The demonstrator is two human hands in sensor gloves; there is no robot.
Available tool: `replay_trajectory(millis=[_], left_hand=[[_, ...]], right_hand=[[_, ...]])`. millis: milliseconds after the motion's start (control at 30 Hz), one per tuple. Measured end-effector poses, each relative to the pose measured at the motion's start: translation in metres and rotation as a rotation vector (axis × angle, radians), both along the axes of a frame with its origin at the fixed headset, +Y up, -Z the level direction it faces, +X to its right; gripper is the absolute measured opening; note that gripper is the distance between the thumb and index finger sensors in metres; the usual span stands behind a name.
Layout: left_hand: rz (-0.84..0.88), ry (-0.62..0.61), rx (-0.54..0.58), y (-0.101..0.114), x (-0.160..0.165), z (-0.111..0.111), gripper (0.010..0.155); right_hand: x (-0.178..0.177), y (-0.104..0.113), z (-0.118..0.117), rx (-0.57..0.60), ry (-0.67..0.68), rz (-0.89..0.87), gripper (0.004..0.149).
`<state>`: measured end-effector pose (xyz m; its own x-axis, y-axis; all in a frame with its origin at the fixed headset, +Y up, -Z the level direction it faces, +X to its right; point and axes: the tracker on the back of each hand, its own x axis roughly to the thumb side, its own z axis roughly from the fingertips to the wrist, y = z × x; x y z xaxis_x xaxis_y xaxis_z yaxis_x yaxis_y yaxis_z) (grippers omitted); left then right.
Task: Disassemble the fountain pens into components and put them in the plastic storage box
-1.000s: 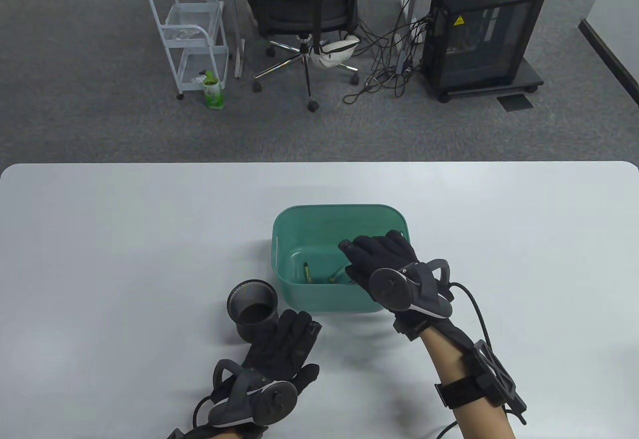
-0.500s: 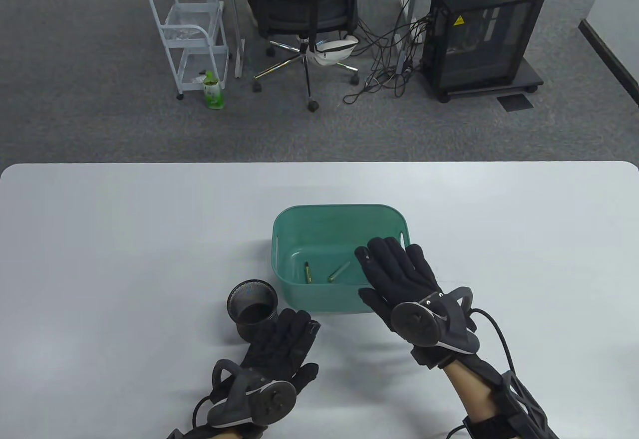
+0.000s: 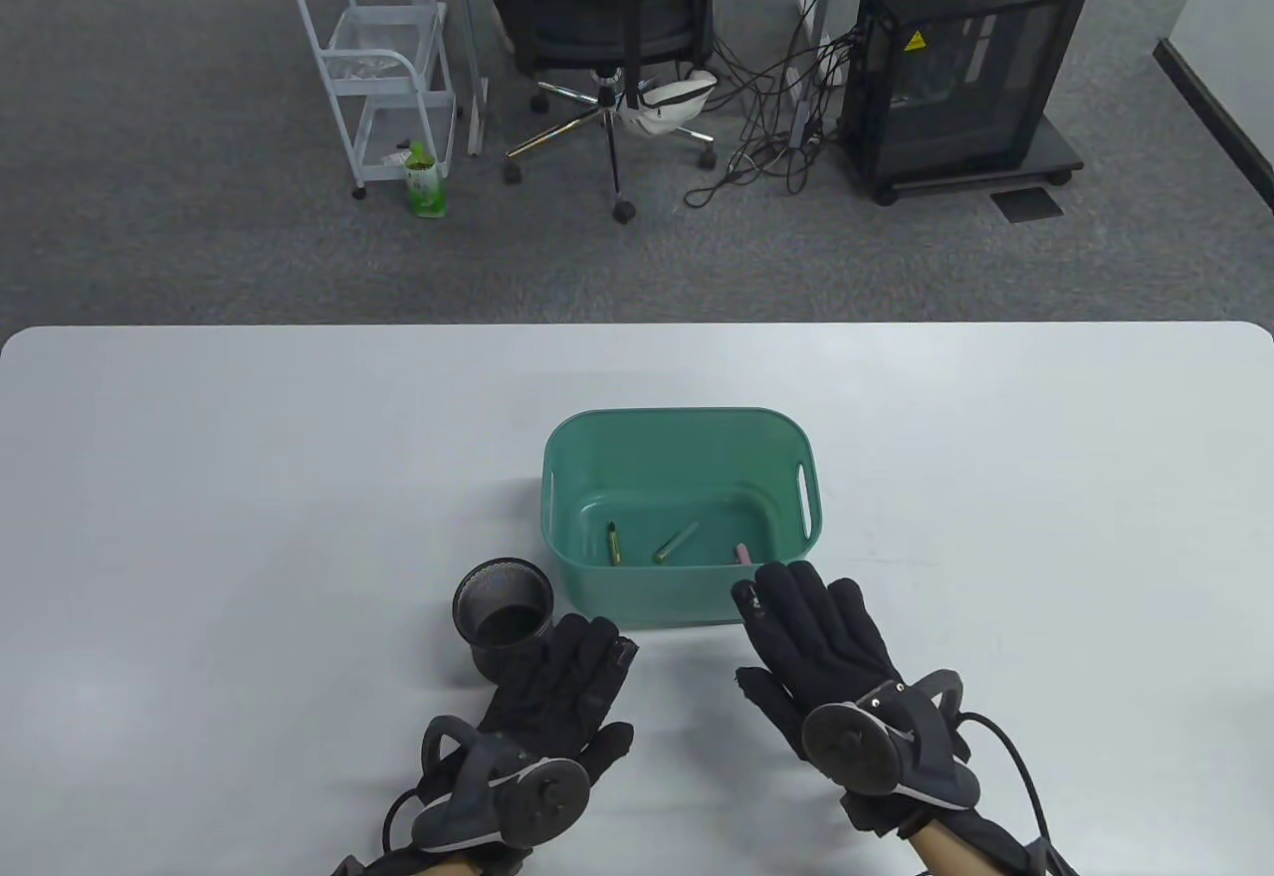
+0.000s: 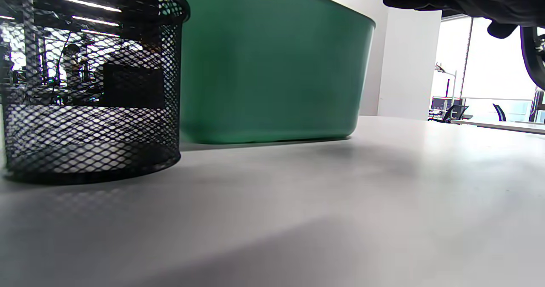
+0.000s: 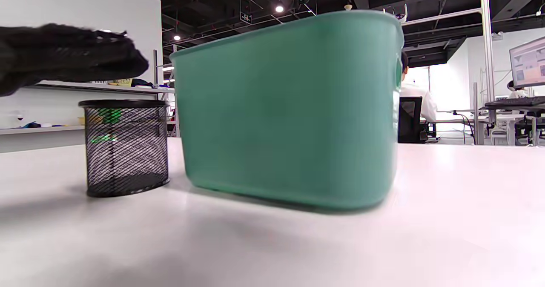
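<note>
The green box (image 3: 681, 438) sits mid-table toward the near edge, with two green pen parts (image 3: 615, 544) and a pink one (image 3: 743, 552) on its floor. A black mesh cup (image 3: 504, 615) stands just beside its near left corner. Both hands lie near the table's near edge, fingers straight and empty: the left hand (image 3: 545, 707) by the cup, the right hand (image 3: 826, 662) just short of the box

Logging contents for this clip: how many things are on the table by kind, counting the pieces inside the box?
Green box: 1
Black mesh cup: 1
Green pen pieces: 2
Pink pen piece: 1
Total: 5
</note>
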<state>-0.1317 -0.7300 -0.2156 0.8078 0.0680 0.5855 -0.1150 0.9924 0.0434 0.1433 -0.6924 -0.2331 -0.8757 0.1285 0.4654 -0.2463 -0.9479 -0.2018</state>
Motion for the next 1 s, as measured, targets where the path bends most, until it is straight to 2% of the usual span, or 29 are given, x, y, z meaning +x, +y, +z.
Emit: replay_trajectory(millis=[367,1000], left_hand=[[-0.001,0.003,0.002,0.000,-0.001,-0.001,0.071],[-0.014,0.004,0.012,0.001,-0.001,-0.002,0.071]], right_hand=[[0.000,-0.023,0.011,0.005,-0.021,0.032,0.066],[0.001,-0.026,0.013,-0.002,-0.021,0.034,0.067]])
